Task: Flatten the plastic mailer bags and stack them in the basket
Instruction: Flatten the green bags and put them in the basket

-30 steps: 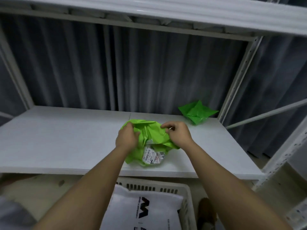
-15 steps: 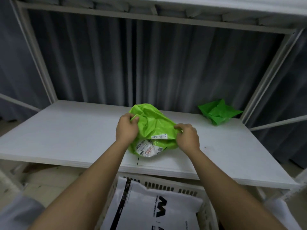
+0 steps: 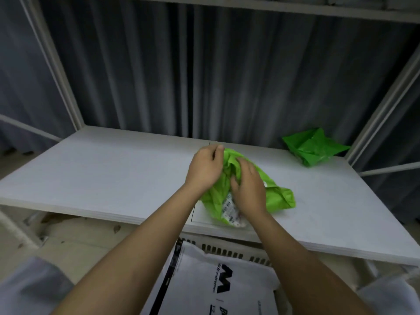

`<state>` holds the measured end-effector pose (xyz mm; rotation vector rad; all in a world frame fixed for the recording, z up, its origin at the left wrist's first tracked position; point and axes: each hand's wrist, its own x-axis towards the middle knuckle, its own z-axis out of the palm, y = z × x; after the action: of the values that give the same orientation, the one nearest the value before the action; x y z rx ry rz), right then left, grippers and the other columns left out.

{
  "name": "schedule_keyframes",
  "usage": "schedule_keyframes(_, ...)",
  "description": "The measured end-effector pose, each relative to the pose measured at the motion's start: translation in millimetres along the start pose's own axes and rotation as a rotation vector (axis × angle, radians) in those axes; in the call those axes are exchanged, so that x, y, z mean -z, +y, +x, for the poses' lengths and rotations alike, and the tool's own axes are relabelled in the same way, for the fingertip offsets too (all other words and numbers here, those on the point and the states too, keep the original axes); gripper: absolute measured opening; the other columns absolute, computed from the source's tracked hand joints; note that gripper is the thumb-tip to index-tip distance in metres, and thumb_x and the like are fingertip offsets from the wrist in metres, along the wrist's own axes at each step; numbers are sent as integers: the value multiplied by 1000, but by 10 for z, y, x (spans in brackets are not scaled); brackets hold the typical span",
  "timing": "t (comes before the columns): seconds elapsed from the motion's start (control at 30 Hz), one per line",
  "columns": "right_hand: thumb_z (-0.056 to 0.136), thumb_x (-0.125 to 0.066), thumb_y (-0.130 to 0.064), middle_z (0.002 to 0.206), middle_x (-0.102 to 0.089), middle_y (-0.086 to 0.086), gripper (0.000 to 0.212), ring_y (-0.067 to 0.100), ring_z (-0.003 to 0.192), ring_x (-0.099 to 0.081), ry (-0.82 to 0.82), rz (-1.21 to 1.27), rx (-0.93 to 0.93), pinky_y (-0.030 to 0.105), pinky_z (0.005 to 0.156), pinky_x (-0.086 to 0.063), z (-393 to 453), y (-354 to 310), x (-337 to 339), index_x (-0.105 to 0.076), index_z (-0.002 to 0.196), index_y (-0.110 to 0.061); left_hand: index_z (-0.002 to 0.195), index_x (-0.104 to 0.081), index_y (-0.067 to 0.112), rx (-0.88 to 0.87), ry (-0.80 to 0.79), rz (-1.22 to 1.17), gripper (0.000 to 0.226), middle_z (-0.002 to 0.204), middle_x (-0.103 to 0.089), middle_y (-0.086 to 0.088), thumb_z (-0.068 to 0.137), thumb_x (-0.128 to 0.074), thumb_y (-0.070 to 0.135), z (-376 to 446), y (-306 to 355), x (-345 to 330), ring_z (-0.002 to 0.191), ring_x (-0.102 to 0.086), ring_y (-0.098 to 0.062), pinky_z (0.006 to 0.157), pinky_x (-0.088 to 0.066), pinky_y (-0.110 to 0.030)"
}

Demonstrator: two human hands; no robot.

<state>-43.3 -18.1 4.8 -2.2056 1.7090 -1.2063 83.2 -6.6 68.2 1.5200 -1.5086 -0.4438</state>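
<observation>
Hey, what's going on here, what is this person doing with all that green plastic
A person is working a crumpled green mailer bag on a white shelf. The left hand and right hand both grip its bunched plastic, so it is not flat yet. A second green bag lies crumpled at the shelf's back right, untouched. Below the shelf edge, a white basket already holds a white mailer bag.

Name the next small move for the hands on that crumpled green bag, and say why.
Probably draw the hands apart to spread the green mailer bag flat on the shelf. Left hand and right hand both grip it bunched together, and it is crumpled, not ready for the basket.
</observation>
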Motion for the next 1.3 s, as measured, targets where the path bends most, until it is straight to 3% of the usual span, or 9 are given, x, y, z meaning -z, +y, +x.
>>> schedule_keyframes(0.1, 89, -52, -4, 107, -62, 15, 25, 34, 101, -57, 77, 131, -175, 34, 77, -39, 53, 168, 10, -59, 113, -5, 128, -55, 20, 27, -9, 170, 37, 132, -50, -6, 97, -47, 39, -18, -184, 26, 128, -38, -27, 102, -30, -32)
schedule_keyframes(0.2, 92, -51, -5, 102, -63, 18, 17, 34, 95, -58, 110, 175, -320, 29, 68, -32, 126, 301, 63, -60, 106, -4, 148, -26, 20, 263, -326, 125, 78, 151, -28, -8, 87, -53, 59, -86, -354, 23, 139, -27, -29, 112, -28, -42)
schedule_keyframes(0.37, 94, -50, -8, 100, -63, 15, 14, 32, 91, -58, 129, 162, -323, 27, 66, -30, 183, 386, 127, -61, 103, -6, 147, -19, 16, 458, -663, -178, 92, 124, -53, 2, 79, -68, 53, -216, -361, -87, 112, -54, -19, 83, -49, -34)
schedule_keyframes(0.53, 96, -51, -12, 92, -65, 15, 13, 32, 86, -58, 151, 253, -320, 30, 65, -33, 224, 344, 192, -61, 99, -5, 114, -50, 6, 262, -454, -77, 41, 105, -63, -12, 82, -72, 19, -155, -437, -234, 85, -59, -22, 72, -51, -37)
schedule_keyframes(0.7, 95, -56, -18, 104, -68, 17, 20, 33, 99, -60, 136, 325, -484, 29, 75, -38, 140, 514, 338, -65, 106, -4, 85, -57, 18, 211, -275, 177, 7, 95, -64, -8, 84, -63, 20, -140, -608, -106, 93, -60, -29, 78, -48, -35)
schedule_keyframes(1.0, 95, -56, -20, 84, -63, 8, 15, 31, 87, -60, 138, 354, -495, 28, 70, -36, 74, 624, 567, -62, 87, -8, 104, -52, 12, 205, -166, 558, 18, 109, -53, -9, 86, -48, 12, -155, -839, 205, 94, -57, -33, 74, -43, -33)
schedule_keyframes(1.13, 95, -57, -21, 82, -62, 5, 15, 29, 85, -60, 201, 401, -481, 29, 71, -41, 106, 506, 570, -60, 84, -11, 102, -48, 11, 245, -107, 407, 13, 99, -55, -8, 90, -43, 14, -140, -779, 228, 88, -56, -32, 69, -39, -32)
schedule_keyframes(1.23, 93, -60, -23, 95, -62, 4, 15, 27, 94, -60, 220, 425, -441, 34, 81, -47, 97, 450, 587, -60, 102, -11, 94, -43, 11, 290, -92, 215, 5, 89, -58, -10, 92, -41, 15, -196, -817, 251, 82, -54, -32, 66, -38, -33)
schedule_keyframes(1.3, 89, -66, -26, 119, -54, 8, 42, 27, 110, -54, 234, 406, -467, 35, 91, -44, 55, 387, 582, -51, 126, -12, 93, -44, 11, 317, -53, 175, 5, 88, -59, -10, 91, -41, 16, -219, -831, 261, 84, -56, -34, 66, -38, -34)
